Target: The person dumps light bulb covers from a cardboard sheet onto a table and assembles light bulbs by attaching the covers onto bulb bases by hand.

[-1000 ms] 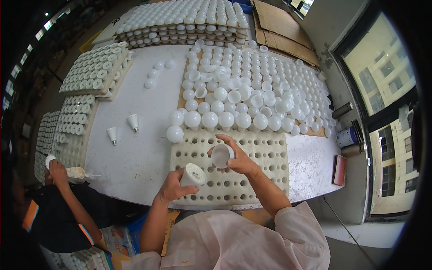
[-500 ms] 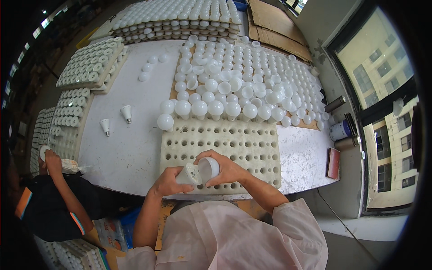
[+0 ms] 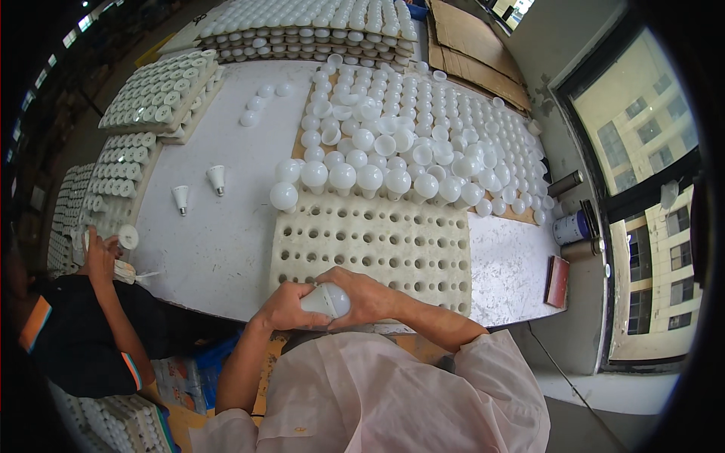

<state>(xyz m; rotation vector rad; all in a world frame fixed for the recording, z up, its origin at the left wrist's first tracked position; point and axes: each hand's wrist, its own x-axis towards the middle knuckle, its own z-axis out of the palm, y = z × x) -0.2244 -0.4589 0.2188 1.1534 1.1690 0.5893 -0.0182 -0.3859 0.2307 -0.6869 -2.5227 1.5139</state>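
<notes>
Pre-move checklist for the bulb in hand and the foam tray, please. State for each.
1. Bulb held by both hands: ok, left hand and right hand wrap it.
2. Dome seated on base: cannot tell, the fingers cover the joint.
3. Free holes in the foam tray: ok, most rows are bare.
4. Filled row at the tray's far edge upright: ok, the domes stand side by side.
5. Path from hands to tray: ok, nothing lies between.
6. Co-worker's hand away from the tray: ok, it is at the table's left edge.
</notes>
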